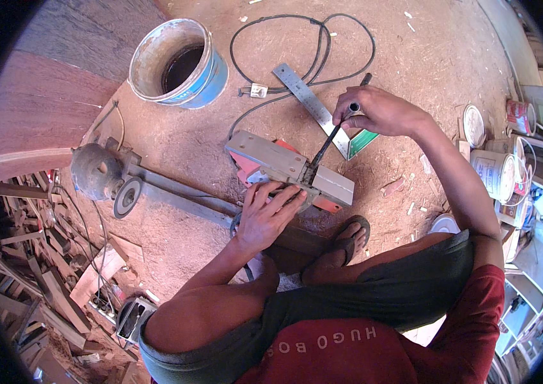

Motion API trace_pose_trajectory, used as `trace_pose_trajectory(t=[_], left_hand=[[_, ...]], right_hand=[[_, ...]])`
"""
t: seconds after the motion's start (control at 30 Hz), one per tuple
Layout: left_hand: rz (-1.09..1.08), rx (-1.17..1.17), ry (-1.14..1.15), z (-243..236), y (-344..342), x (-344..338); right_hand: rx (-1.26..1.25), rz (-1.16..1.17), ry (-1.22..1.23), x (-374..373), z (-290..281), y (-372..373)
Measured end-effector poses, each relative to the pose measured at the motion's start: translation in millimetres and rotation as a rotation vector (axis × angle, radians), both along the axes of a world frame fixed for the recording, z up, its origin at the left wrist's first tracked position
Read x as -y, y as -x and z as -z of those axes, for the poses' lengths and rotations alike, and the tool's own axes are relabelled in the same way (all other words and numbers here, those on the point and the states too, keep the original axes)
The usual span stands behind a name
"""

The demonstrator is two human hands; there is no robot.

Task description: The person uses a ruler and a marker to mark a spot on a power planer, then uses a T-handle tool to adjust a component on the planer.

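An electric hand planer (265,151) with an orange body lies in front of me, its long flat metal sole turned up. My left hand (268,214) rests on its near side, fingers bent over the middle by the cutter slot. My right hand (380,110) grips a dark metal socket wrench (324,148) with a hollow round end showing by the fingers. The wrench's shaft slants down to the cutter area of the planer; its tip's exact seat is hard to make out. Just beyond lies a try square (306,93) with a steel blade and green stock.
A blue bucket (210,83) with dark contents stands at far left. A black cord (233,54) with a plug loops over the dusty floor. To the left sits a bench grinder (97,169) by a long bar; wood offcuts (54,288) pile up. Tubs (494,173) stand right.
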State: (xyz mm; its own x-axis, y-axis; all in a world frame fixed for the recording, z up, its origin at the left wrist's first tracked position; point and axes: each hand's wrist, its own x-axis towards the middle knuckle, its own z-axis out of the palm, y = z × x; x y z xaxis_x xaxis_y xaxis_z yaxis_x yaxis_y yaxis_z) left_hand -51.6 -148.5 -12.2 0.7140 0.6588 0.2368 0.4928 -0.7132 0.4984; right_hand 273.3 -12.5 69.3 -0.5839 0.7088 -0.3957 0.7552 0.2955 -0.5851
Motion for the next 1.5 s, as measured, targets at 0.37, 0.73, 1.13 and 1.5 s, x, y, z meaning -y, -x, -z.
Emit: trace_pose_trajectory(t=[0.37,0.73,1.13,1.5], left_hand=[[0.000,-0.009,0.009,-2,-1,0],[-0.001,0.010,0.004,-1,0,-1],[-0.001,0.006,0.002,-3,-1,-1],[0.001,-0.004,-0.002,-5,-1,-2]], right_hand=[[-0.055,-0.001,-0.048,1,12,-5],[-0.037,-0.039,-0.052,-4,13,-5],[-0.132,-0.126,-0.165,-10,29,-14],[0.089,0.023,-0.061,-6,5,-2]])
